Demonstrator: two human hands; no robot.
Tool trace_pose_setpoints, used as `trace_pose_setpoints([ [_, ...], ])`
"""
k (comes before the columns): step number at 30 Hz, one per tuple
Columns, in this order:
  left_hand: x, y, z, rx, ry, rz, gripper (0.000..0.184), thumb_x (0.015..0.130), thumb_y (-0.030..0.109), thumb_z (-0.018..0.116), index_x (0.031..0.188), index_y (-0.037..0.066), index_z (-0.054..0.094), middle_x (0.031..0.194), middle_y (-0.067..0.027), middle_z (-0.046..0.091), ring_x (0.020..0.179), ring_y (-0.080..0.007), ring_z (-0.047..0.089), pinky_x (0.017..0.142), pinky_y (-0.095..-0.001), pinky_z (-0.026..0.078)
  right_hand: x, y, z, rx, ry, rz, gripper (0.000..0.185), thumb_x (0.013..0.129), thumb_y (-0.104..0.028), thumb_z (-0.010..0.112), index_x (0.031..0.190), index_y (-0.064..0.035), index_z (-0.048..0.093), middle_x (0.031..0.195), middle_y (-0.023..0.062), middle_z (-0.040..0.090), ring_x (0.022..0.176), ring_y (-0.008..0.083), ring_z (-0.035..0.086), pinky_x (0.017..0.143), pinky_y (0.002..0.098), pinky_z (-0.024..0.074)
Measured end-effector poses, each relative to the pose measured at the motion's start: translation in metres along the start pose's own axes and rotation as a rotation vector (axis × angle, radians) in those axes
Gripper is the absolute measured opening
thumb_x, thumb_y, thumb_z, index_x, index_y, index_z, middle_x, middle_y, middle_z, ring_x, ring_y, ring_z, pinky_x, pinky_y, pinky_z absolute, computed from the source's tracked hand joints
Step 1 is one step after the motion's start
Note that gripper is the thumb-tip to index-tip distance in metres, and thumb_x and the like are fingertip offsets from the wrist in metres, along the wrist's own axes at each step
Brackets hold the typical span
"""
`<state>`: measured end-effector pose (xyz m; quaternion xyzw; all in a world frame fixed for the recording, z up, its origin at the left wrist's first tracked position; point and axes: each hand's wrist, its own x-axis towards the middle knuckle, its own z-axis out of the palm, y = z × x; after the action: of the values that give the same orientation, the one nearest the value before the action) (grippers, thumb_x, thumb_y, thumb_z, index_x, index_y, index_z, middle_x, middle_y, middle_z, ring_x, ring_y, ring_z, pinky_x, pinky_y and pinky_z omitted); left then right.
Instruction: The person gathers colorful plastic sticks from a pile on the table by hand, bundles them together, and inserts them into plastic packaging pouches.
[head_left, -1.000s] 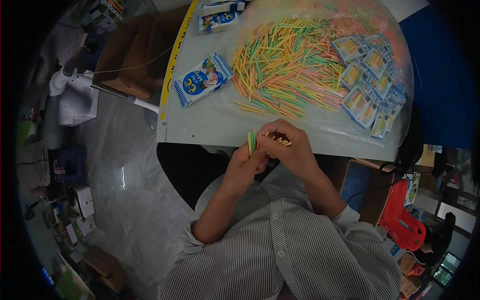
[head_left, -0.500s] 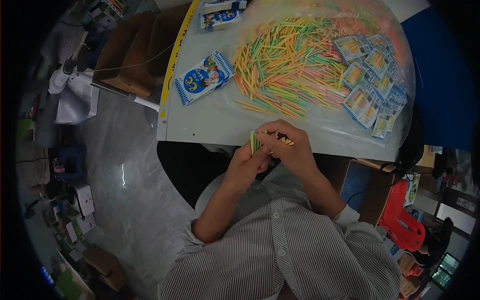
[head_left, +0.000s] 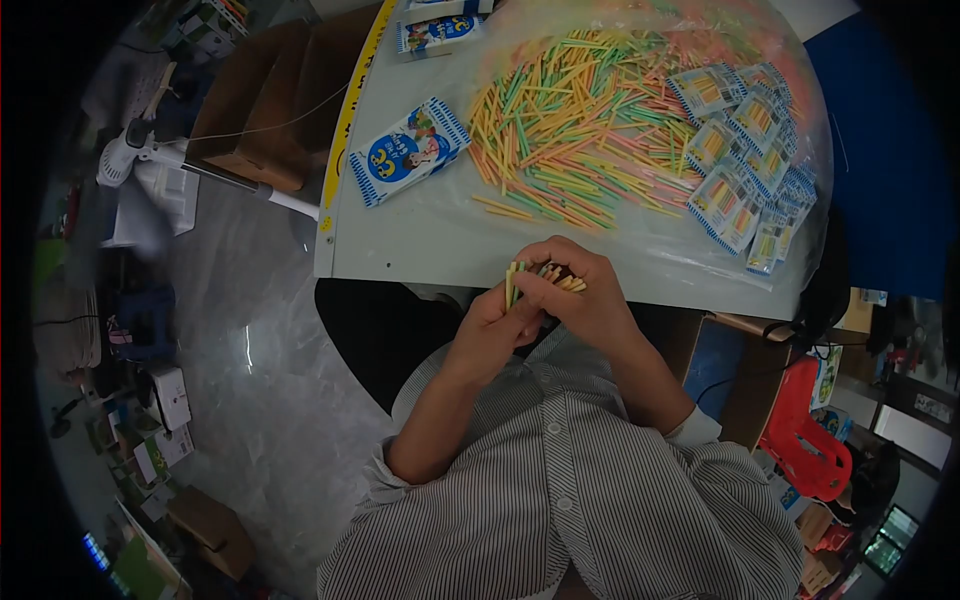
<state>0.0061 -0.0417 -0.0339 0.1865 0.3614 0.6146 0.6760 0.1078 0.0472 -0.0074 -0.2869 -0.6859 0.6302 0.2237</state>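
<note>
By the near edge of the tabletop point(head_left: 430, 248), my left hand point(head_left: 484, 332) and right hand point(head_left: 590, 300) pinch colored sticks point(head_left: 513, 284), pressed close likely so none slip, loose pile point(head_left: 550, 130) beyond, clear packets point(head_left: 724, 205) right.

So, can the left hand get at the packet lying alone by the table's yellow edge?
Probably yes: nothing on the table seems to block the way to the packet. But the left hand is holding sticks together with the right hand, so it would likely have to let go first.
</note>
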Motion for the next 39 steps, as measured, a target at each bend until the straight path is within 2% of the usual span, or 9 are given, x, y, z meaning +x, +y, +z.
trace_pose_setpoints([
  [5,0.000,0.002,-0.001,0.017,-0.018,-0.021,0.017,0.088,0.020,0.041,0.081,0.005,0.045,0.062,0.0039,0.036,0.050,-0.0038,0.029,0.044,-0.0174,0.025,0.000,0.001,0.000,0.110,0.015,0.106,0.021,0.077,-0.008,0.055,0.097,-0.0016,0.052,0.079,0.0025,0.052,0.071,0.0065,0.050,0.061,0.0206,0.0418],
  [7,-0.002,0.002,-0.003,0.034,-0.044,-0.045,0.017,0.088,0.020,0.041,0.081,0.005,0.045,0.061,0.0042,0.036,0.049,-0.0035,0.029,0.044,-0.0172,0.025,0.004,-0.004,-0.002,-0.022,-0.025,-0.067,0.018,0.076,-0.010,0.056,0.093,-0.0026,0.055,0.076,0.0032,0.051,0.068,0.0081,0.050,0.059,0.0211,0.0413],
  [17,-0.008,0.006,-0.007,0.204,-0.126,-0.277,0.018,0.089,0.021,0.038,0.084,0.006,0.045,0.060,0.0037,0.040,0.049,-0.0028,0.033,0.042,-0.0151,0.026,0.018,-0.005,-0.016,-0.243,-0.303,-0.099,0.015,0.074,-0.015,0.059,0.084,-0.0039,0.059,0.070,0.0041,0.047,0.063,0.0120,0.048,0.056,0.0233,0.0382],
  [20,-0.010,0.019,-0.003,0.025,-0.117,-0.177,0.019,0.089,0.023,0.037,0.088,0.006,0.045,0.063,0.0016,0.044,0.051,-0.0040,0.037,0.044,-0.0159,0.029,0.039,-0.004,-0.029,-0.123,-0.275,-0.065,0.015,0.073,-0.016,0.060,0.082,-0.0048,0.059,0.069,0.0045,0.047,0.063,0.0133,0.049,0.056,0.0241,0.0390],
  [22,-0.008,0.026,0.005,0.044,0.018,-0.148,0.018,0.089,0.021,0.038,0.089,0.005,0.045,0.064,0.0004,0.045,0.053,-0.0057,0.039,0.045,-0.0170,0.030,0.056,-0.001,-0.036,-0.619,0.067,-0.170,0.014,0.072,-0.015,0.060,0.081,-0.0049,0.058,0.069,0.0056,0.049,0.064,0.0166,0.051,0.056,0.0263,0.0404],
  [25,-0.004,0.023,0.009,0.035,0.186,-0.100,0.016,0.089,0.019,0.038,0.089,0.005,0.046,0.068,-0.0015,0.047,0.056,-0.0084,0.042,0.048,-0.0192,0.033,0.071,0.011,-0.029,-0.814,0.153,-0.281,0.011,0.072,-0.016,0.057,0.075,-0.0051,0.057,0.072,0.0095,0.050,0.066,0.0254,0.053,0.059,0.0343,0.0437],
  [34,0.002,0.019,-0.011,-0.097,0.247,-0.012,0.017,0.088,0.019,0.040,0.093,0.004,0.048,0.075,-0.0031,0.051,0.063,-0.0090,0.046,0.051,-0.0192,0.036,0.079,0.000,-0.033,-0.919,0.052,-0.214,0.009,0.070,-0.011,0.056,0.072,-0.0022,0.054,0.066,0.0121,0.051,0.060,0.0271,0.051,0.057,0.0333,0.0429],
  [38,0.009,0.029,-0.006,-0.025,0.325,-0.002,0.022,0.088,0.021,0.040,0.096,0.003,0.049,0.081,-0.0050,0.054,0.071,-0.0115,0.052,0.058,-0.0207,0.042,0.080,-0.013,-0.046,-0.609,0.085,-0.113,0.012,0.073,-0.011,0.057,0.074,0.0000,0.055,0.062,0.0080,0.053,0.053,0.0185,0.049,0.052,0.0278,0.0408],
  [39,0.012,0.032,-0.003,-0.029,0.325,0.000,0.022,0.088,0.021,0.040,0.096,0.003,0.049,0.081,-0.0050,0.054,0.071,-0.0115,0.052,0.058,-0.0207,0.042,0.078,-0.019,-0.048,-0.291,0.100,0.011,0.013,0.074,-0.012,0.058,0.075,0.0005,0.055,0.064,0.0048,0.054,0.052,0.0134,0.047,0.051,0.0246,0.0391],
])
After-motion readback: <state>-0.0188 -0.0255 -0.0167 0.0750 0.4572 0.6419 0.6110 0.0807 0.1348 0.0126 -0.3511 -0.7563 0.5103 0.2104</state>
